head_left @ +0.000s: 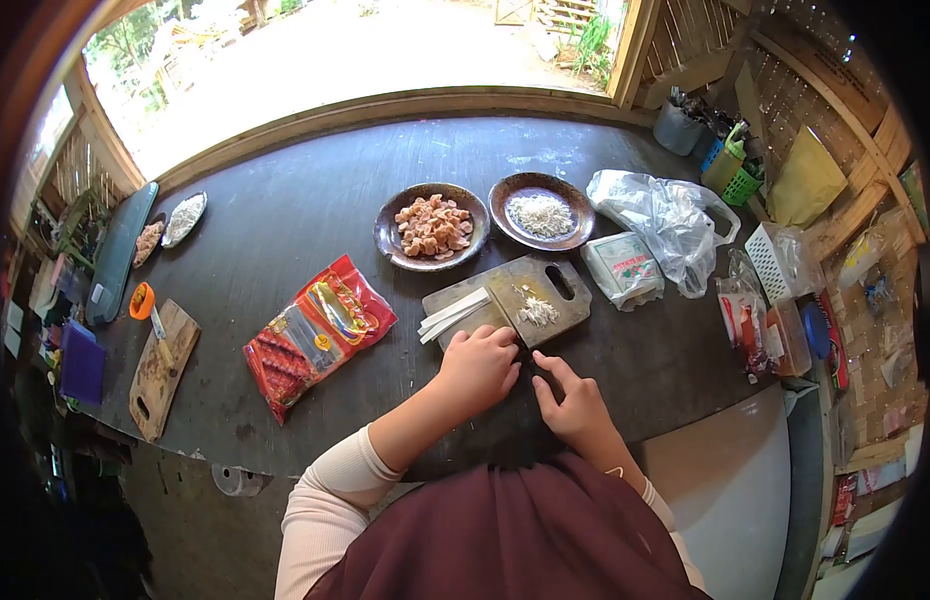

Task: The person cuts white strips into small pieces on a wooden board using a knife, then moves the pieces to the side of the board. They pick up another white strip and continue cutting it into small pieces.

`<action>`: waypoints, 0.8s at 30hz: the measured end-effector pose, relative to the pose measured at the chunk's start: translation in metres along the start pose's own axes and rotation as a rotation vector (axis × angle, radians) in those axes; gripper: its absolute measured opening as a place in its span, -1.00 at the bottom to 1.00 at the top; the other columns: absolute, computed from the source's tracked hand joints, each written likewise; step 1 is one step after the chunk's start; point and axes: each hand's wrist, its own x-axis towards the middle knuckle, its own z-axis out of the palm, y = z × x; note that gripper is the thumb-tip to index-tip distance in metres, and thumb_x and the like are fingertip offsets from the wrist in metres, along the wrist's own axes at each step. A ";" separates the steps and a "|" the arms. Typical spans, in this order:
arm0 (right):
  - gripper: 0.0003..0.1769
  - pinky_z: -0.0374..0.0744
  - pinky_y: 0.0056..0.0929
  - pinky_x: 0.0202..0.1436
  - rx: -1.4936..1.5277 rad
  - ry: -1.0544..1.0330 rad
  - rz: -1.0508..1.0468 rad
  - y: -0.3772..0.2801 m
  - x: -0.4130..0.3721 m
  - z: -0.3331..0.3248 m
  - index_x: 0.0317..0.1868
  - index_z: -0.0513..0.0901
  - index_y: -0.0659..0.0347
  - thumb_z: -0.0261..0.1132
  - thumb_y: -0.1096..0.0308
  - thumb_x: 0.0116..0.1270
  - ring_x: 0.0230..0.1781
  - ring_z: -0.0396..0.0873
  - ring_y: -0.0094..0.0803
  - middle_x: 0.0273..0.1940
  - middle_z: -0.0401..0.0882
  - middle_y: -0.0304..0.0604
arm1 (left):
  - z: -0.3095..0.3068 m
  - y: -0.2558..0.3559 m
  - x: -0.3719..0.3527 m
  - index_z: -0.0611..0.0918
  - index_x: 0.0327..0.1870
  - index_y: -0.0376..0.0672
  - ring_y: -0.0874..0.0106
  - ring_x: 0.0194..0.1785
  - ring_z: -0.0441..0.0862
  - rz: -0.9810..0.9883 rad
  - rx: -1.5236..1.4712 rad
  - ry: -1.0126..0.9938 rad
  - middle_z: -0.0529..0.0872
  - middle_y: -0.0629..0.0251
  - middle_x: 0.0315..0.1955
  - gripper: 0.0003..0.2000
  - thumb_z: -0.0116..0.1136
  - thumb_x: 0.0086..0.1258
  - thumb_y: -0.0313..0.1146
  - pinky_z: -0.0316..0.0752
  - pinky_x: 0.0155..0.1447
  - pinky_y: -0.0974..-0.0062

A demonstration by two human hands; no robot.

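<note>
A wooden cutting board (564, 325) with a handle hole lies in front of me. Several long white strips (455, 315) rest on its left side, and my left hand (480, 368) presses their near end with curled fingers. To the right of a thin knife blade (503, 313), seen nearly edge-on, is a small heap of finely cut white bits (535, 309). My right hand (577, 405) is at the board's near edge, index finger stretched toward the knife's dark handle; its grip is partly hidden. Behind the board, one plate (525, 182) holds similar white bits.
Another plate (383, 222) holds brownish-pink chopped pieces. A red food packet (320, 335) lies left. Plastic bags (665, 215) and a white wrapped pack (623, 268) stand right. Far left are a smaller board (177, 350), an orange cup (142, 301) and a dish of white powder (185, 218).
</note>
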 end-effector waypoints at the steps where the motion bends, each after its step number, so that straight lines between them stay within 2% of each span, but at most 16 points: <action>1: -0.60 0.63 -0.05 -0.03 -0.058 -0.025 0.015 -0.002 0.000 0.001 0.20 0.58 0.03 0.23 0.25 0.36 -0.13 0.67 0.13 -0.15 0.70 0.14 | 0.000 0.000 0.000 0.72 -0.11 -0.06 0.39 0.09 0.58 0.002 -0.001 0.000 0.64 0.43 0.02 -0.74 0.18 0.32 -0.15 0.47 -0.01 0.29; 3: -0.59 0.62 -0.03 -0.02 -0.117 -0.048 0.033 -0.004 0.002 0.001 0.21 0.58 0.01 0.23 0.24 0.36 -0.13 0.67 0.13 -0.15 0.71 0.12 | 0.002 -0.001 0.000 0.73 -0.12 -0.07 0.39 0.10 0.57 -0.002 -0.015 -0.004 0.64 0.43 0.02 -0.74 0.18 0.32 -0.15 0.47 0.00 0.29; 5: -0.61 0.63 -0.18 -0.10 -0.151 -0.028 0.017 -0.006 0.006 0.001 0.17 0.60 0.11 0.27 0.32 0.34 -0.20 0.71 0.03 -0.22 0.71 0.13 | 0.002 0.000 0.000 0.73 -0.12 -0.07 0.39 0.11 0.57 0.000 -0.015 -0.001 0.64 0.43 0.02 -0.74 0.18 0.32 -0.15 0.47 0.01 0.29; 8: -0.61 0.63 -0.19 -0.11 -0.129 -0.064 0.077 -0.007 0.007 -0.001 0.18 0.60 0.11 0.27 0.32 0.34 -0.19 0.70 0.05 -0.22 0.71 0.14 | 0.001 0.000 0.000 0.73 -0.12 -0.07 0.39 0.12 0.56 0.004 -0.008 -0.004 0.64 0.42 0.02 -0.74 0.18 0.31 -0.15 0.47 0.02 0.28; 9: -0.61 0.63 -0.19 -0.11 -0.131 -0.059 0.079 -0.004 0.006 -0.001 0.18 0.60 0.11 0.27 0.32 0.34 -0.19 0.70 0.05 -0.22 0.71 0.14 | 0.000 0.000 0.000 0.73 -0.11 -0.07 0.38 0.12 0.56 0.004 0.000 -0.014 0.64 0.42 0.03 -0.73 0.18 0.31 -0.14 0.47 0.02 0.28; 11: -0.59 0.62 -0.01 -0.02 -0.128 -0.043 0.024 0.003 0.005 0.001 0.21 0.58 -0.08 0.23 0.21 0.35 -0.17 0.67 0.16 -0.20 0.72 0.10 | -0.001 0.001 0.000 0.73 -0.10 -0.07 0.38 0.12 0.56 -0.001 0.001 -0.014 0.64 0.42 0.03 -0.73 0.18 0.31 -0.14 0.47 0.02 0.28; 15: -0.59 0.62 -0.02 -0.01 -0.100 -0.099 0.127 -0.001 -0.004 -0.006 0.21 0.58 -0.05 0.23 0.22 0.36 -0.16 0.67 0.16 -0.18 0.71 0.13 | 0.000 0.002 0.000 0.73 -0.08 -0.07 0.37 0.12 0.56 -0.005 -0.006 -0.015 0.64 0.42 0.04 -0.72 0.19 0.31 -0.15 0.47 0.04 0.28; 21: -0.60 0.62 -0.05 0.01 -0.034 -0.038 -0.003 0.013 0.005 0.001 0.22 0.56 0.02 0.22 0.28 0.37 -0.10 0.64 0.17 -0.11 0.70 0.14 | 0.001 0.001 0.001 0.73 -0.08 -0.08 0.36 0.11 0.57 0.007 -0.001 -0.024 0.65 0.40 0.02 -0.73 0.19 0.32 -0.16 0.49 0.04 0.28; 23: -0.61 0.61 -0.41 -0.34 0.078 0.013 -0.070 0.017 0.008 0.004 0.23 0.55 0.14 0.24 0.38 0.41 -0.52 0.65 -0.39 -0.42 0.70 -0.06 | 0.002 0.000 -0.001 0.73 -0.08 -0.08 0.35 0.10 0.57 0.020 -0.012 0.012 0.65 0.40 0.02 -0.73 0.18 0.32 -0.17 0.50 0.04 0.28; 24: -0.61 0.61 -0.41 -0.34 0.083 0.008 -0.077 0.015 0.009 0.002 0.23 0.55 0.14 0.24 0.38 0.41 -0.52 0.65 -0.39 -0.42 0.70 -0.06 | 0.003 -0.002 -0.001 0.73 -0.08 -0.08 0.35 0.09 0.57 0.035 -0.031 0.045 0.65 0.41 0.02 -0.73 0.18 0.33 -0.17 0.50 0.04 0.28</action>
